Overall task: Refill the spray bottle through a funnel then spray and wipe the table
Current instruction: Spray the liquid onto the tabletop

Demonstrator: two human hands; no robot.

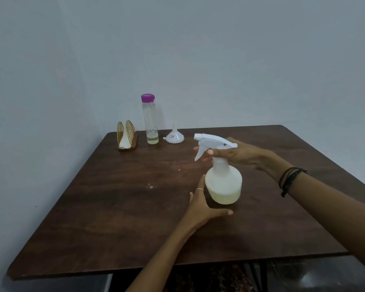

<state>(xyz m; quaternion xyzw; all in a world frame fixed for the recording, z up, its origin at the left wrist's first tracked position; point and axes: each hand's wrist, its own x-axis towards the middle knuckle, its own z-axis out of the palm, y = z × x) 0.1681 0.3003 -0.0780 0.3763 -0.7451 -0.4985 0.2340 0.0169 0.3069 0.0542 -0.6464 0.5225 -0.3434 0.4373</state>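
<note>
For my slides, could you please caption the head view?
Both hands steady a white spray bottle on a dark table; funnel waits behind.

A single head-worn camera looks forward and down. It sits close above the dark brown wooden table (114, 207), facing the pale wall (198, 49).
</note>
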